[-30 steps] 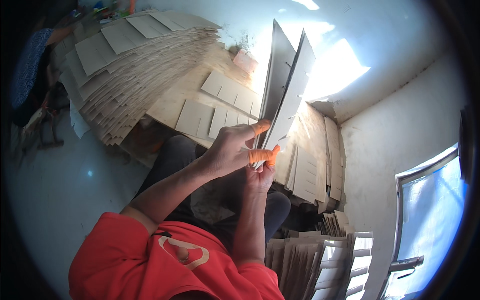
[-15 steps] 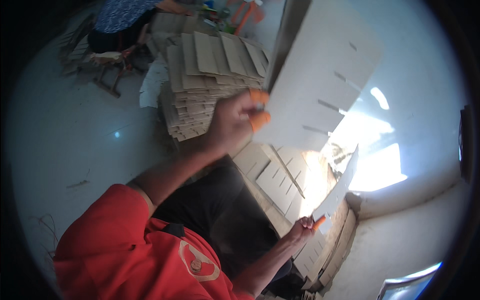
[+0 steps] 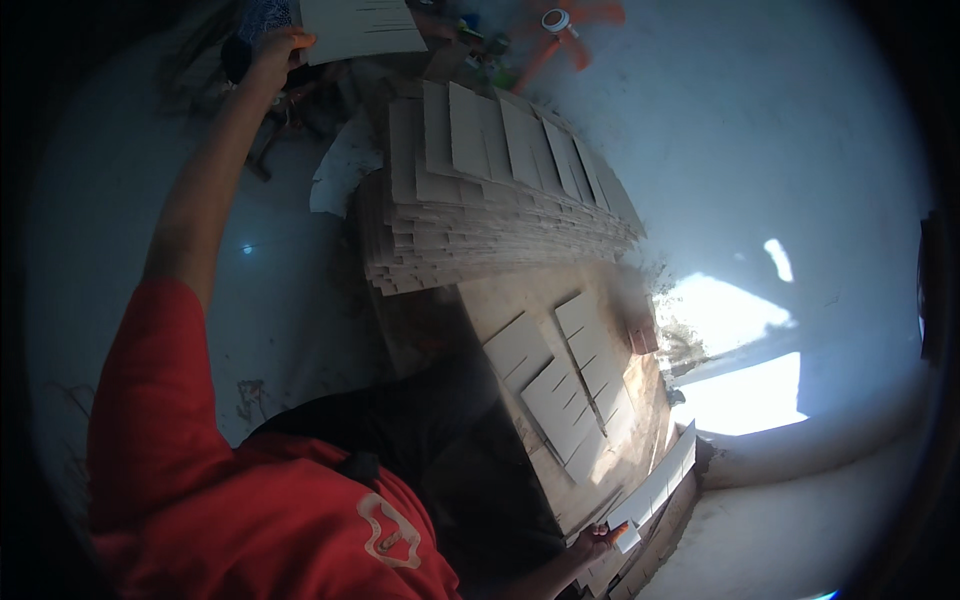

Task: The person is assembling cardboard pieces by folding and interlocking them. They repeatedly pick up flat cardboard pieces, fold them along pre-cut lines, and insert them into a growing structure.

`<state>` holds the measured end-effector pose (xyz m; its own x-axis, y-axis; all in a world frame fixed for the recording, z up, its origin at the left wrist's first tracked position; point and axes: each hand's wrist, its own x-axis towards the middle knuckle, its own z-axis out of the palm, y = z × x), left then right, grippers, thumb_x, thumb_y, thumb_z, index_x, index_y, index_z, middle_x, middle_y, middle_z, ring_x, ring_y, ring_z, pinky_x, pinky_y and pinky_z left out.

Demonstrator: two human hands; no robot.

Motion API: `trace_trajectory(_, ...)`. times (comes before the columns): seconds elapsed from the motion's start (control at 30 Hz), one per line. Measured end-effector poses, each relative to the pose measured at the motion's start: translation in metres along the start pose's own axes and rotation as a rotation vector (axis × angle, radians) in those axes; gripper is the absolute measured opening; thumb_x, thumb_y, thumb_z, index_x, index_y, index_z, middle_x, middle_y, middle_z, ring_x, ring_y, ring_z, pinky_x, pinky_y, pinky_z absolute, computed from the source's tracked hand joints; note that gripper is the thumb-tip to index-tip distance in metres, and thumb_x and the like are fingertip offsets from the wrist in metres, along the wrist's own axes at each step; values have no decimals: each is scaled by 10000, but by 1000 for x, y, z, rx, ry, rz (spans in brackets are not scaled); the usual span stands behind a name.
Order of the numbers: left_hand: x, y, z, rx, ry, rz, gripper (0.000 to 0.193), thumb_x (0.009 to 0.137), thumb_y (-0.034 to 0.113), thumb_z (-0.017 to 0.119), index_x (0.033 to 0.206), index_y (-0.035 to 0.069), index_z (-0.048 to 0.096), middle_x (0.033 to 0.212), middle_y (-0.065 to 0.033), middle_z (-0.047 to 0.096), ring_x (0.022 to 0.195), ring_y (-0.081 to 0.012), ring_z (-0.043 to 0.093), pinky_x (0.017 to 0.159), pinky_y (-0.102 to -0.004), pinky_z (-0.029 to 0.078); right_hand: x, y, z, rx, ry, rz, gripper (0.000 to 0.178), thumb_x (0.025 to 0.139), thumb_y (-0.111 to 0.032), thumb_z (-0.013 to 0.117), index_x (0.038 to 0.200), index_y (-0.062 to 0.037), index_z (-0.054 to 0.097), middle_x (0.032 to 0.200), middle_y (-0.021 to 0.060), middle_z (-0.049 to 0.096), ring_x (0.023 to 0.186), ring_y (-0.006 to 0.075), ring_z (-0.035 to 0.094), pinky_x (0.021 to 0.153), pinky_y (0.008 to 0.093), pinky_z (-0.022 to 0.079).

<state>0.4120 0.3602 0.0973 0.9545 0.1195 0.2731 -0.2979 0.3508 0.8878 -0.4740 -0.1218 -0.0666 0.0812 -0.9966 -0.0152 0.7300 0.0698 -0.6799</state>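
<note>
At the far upper left, my left arm is stretched out and my left hand (image 3: 279, 52) grips the edge of a slotted cardboard sheet (image 3: 362, 30), whose far part runs out of the picture. Orange coverings show on its fingertips. Low on the right, my right hand (image 3: 597, 541) is closed on the near end of a long, narrow slotted cardboard strip (image 3: 660, 484), also with orange on a finger. Several slotted cardboard pieces (image 3: 562, 408) lie on the wooden bench (image 3: 500, 290) between the hands.
A tall stack of slotted cardboard sheets (image 3: 500, 145) stands at the bench's far end. Beyond it is an orange fan (image 3: 568, 45). Another person (image 3: 262, 18) is partly hidden behind my raised sheet. A sunlit wall (image 3: 740, 310) borders the bench's right side.
My left hand has swung from the middle to the far upper left, carrying the cardboard sheet. My right hand keeps its strip and appears lower. The view has shifted, showing more of the stack.
</note>
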Motion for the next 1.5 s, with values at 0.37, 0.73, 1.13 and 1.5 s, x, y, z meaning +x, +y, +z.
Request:
trace_trajectory(0.37, -16, -88, -36, -53, 30, -319, 182, 752, 60, 723, 898, -15, 646, 791, -146, 600, 652, -244, 589, 477, -442, 455, 24, -9, -39, -61, 183, 64, 259, 938, -323, 553, 1168, -236, 633, 648, 6, 613, 471, 121, 545, 404, 251, 480)
trace_trajectory(0.73, -19, -93, -39, 79, 63, -261, 161, 752, 190, 700, 833, 52, 680, 735, -32, 609, 603, -144, 545, 494, -295, 441, 16, -17, -59, -91, 211, 39, 273, 936, -342, 556, 1165, -216, 635, 631, 10, 614, 469, 131, 548, 408, 262, 474)
trace_trajectory(1.13, 65, -79, -137, -409, 55, -88, 215, 847, 189, 658, 1022, 66, 645, 812, -52, 640, 711, -174, 617, 607, -295, 519, 45, 15, -65, -63, 220, 115, 286, 940, -340, 549, 1178, -204, 630, 648, 12, 611, 485, 130, 547, 417, 260, 473)
trace_trajectory(1.5, -325, -1, 151, 46, -794, 225, 358, 859, 144, 681, 1181, 7, 608, 976, -77, 670, 823, -106, 611, 728, -243, 506, -22, -33, -69, -60, 360, -61, 266, 948, -309, 536, 1150, -165, 630, 738, 42, 577, 624, 189, 535, 531, 306, 465)
